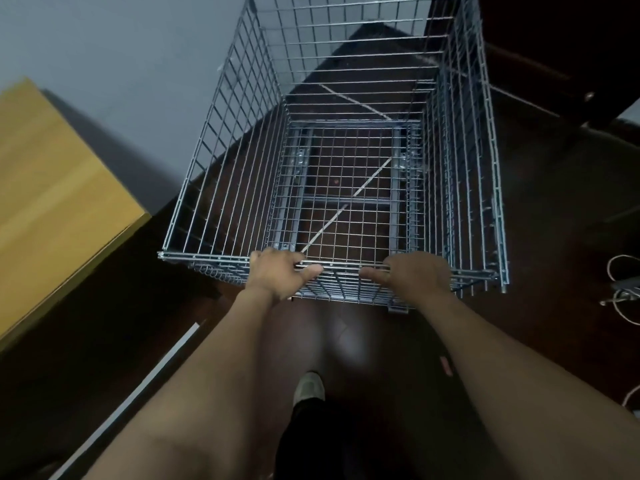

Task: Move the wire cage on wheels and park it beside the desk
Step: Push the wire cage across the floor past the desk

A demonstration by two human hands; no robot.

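A tall, empty wire cage (239,140) of silver mesh stands on the dark floor right in front of me, seen from above through its open top. My left hand (280,271) grips the near top rail left of centre. My right hand (412,273) grips the same rail right of centre, thumbs pointing toward each other. A yellow wooden desk (52,202) fills the left side, its near corner a short gap away from the cage's left wall. The cage's wheels are hidden beneath its base.
A grey wall (121,57) runs behind the desk and the cage's left side. Dark furniture (561,46) stands at the far right. White cables (623,292) lie on the floor to the right. My shoe (309,389) is below the cage.
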